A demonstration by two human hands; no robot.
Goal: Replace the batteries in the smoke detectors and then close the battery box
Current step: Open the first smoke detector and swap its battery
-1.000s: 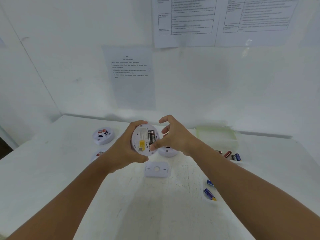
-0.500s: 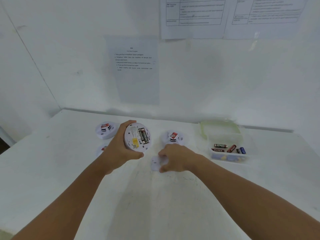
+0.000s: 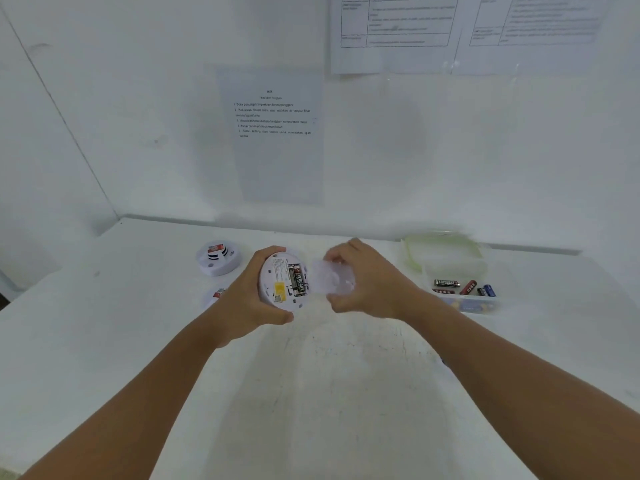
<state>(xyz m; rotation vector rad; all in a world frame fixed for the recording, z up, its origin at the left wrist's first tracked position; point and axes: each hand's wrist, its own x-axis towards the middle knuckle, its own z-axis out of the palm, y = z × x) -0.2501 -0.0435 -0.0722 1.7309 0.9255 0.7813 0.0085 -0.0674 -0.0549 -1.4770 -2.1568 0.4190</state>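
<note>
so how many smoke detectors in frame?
3. One held in the left hand, back up, batteries showing; one on the table at back left; one mostly hidden behind the left wrist. More may be hidden behind the hands.

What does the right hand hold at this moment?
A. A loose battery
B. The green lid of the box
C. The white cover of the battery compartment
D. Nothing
C: the right hand grips the white cover beside the open smoke detector, which the left hand holds.
</note>
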